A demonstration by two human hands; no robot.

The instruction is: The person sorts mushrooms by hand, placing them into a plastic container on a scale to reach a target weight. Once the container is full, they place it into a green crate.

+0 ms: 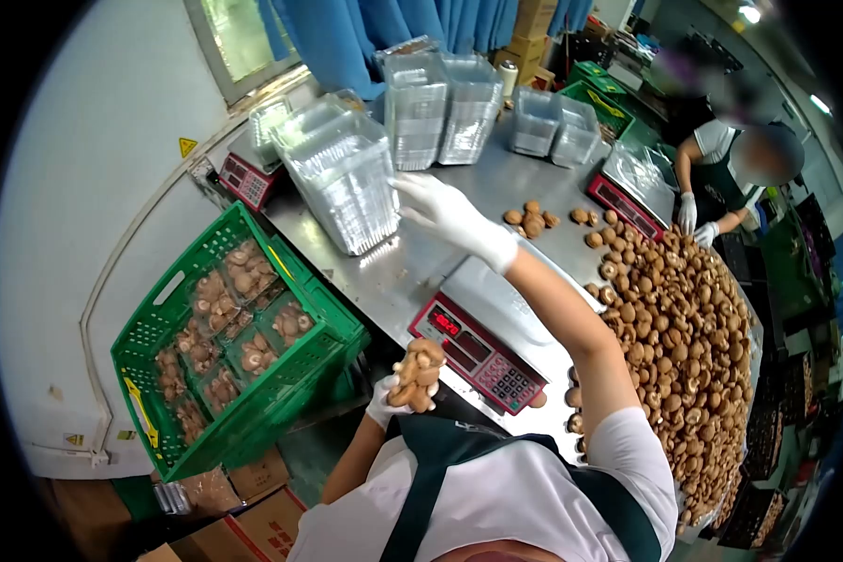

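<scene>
Near the apron, the gloved left hand grasped a clump of mushrooms, its long axis pointing away from the body. Beyond the scale, the gloved right hand, loosely open, had fingertips at the side of an upright stack of clear trays; contact was unclear.

Single head cam, wide fisheye, looking forward and steeply down.
Wearer's apron bib closest, at 6 o'clock; red-framed digital scale at close range, 5 o'clock. Green slotted crate at 8. View runs out past steel tabletop to blue curtains at 12, co-worker farther off at 2.
</scene>
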